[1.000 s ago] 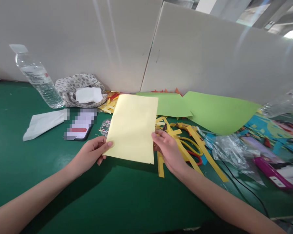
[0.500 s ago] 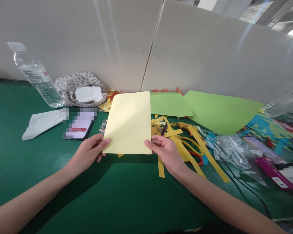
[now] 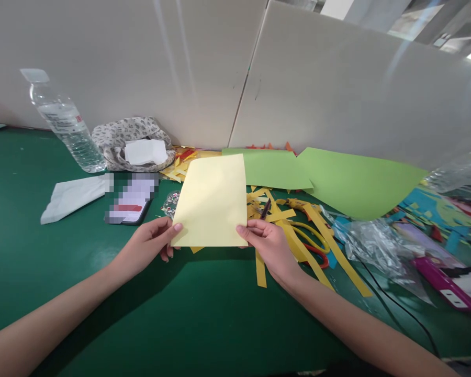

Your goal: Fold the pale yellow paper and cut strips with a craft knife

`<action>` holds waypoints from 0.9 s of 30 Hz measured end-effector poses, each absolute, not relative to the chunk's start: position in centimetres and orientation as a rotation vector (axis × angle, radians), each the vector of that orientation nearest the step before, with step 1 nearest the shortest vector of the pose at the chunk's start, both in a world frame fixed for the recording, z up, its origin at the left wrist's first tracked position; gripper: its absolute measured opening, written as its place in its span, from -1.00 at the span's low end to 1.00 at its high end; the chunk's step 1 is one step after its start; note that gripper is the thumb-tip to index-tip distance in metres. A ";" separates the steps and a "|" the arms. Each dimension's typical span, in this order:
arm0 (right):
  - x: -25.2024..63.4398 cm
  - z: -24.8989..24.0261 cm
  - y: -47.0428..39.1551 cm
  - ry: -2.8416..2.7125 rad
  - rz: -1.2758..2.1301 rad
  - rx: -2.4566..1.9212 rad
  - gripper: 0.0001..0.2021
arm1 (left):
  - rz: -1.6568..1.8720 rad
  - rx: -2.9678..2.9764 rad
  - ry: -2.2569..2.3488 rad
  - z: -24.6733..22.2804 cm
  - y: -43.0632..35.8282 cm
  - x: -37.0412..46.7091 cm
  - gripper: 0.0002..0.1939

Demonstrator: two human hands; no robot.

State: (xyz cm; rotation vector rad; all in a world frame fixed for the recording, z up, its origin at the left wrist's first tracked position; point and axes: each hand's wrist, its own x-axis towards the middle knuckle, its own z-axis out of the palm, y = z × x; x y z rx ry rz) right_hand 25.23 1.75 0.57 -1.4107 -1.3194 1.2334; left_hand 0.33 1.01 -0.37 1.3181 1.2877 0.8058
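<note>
A pale yellow sheet of paper (image 3: 212, 201) is held up over the green table (image 3: 204, 314), its far edge curling slightly. My left hand (image 3: 152, 240) pinches its near left corner, thumb on top and fingers underneath. At the near right corner, my right hand (image 3: 266, 242) grips the sheet in the same way. Yellow paper strips (image 3: 302, 251) lie beside and behind my right hand, with yellow-and-red-handled scissors (image 3: 312, 235) among them. Behind the sheet are green papers (image 3: 357, 180), partly hidden by it.
On the left stand a water bottle (image 3: 68, 125) and a patterned cloth pouch (image 3: 131, 136), with a phone (image 3: 131, 201) and a white tissue (image 3: 76, 196) nearby. A crumpled plastic bag (image 3: 380, 243), a magenta power strip (image 3: 445, 285) and a black cable lie right. A grey partition (image 3: 196, 68) borders the back.
The yellow sheet's far edge has tipped lower and nearer, uncovering more green paper and scraps behind it. Both hands keep their grip. The whole view has shifted slightly.
</note>
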 end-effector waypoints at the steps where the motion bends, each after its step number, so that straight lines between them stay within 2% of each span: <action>1: 25.3 0.5 1.8 -1.310 1.242 -1.402 -0.73 | 0.793 1.293 1.264 -0.4 1.1 0.3 -0.65; 11: 25.2 0.6 1.7 -1.282 1.218 -1.360 -0.74 | 0.875 1.300 1.213 -0.2 0.9 0.1 -0.69; 15: 25.2 1.1 1.5 -1.350 1.217 -1.331 -0.75 | 0.941 1.115 1.110 0.8 0.8 -0.1 -0.68; 18: 25.0 1.2 1.2 -1.493 1.255 -1.306 -0.76 | 0.929 0.866 1.030 1.4 0.8 -0.2 -0.60; 21: 24.7 1.2 0.9 -1.578 1.325 -1.287 -0.76 | 0.984 0.753 1.146 1.3 0.9 -0.2 -0.65; 27: 24.7 1.6 1.0 -1.629 1.369 -1.379 -0.72 | 1.207 0.887 1.249 0.7 1.7 -0.5 -0.64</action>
